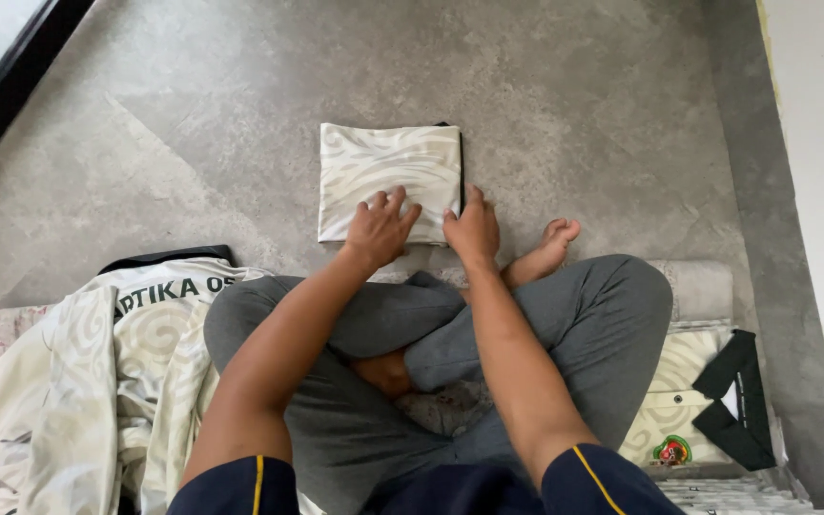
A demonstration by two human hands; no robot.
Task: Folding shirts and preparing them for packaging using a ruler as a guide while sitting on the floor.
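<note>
On the floor (193,143) ahead of crossed legs, left hand (379,229) and right hand (472,229) are pressing flat, fingers spread, on the folded shirt (388,172); uneven pressure is likely skewing the folds.

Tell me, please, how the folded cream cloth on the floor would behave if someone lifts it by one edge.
The folded cloth is probably floppy: it looks like thin layered fabric, so the layers may sag and come unfolded. It seems light for its size. On the smooth grey floor it would likely slide easily under the left hand and right hand.
</note>
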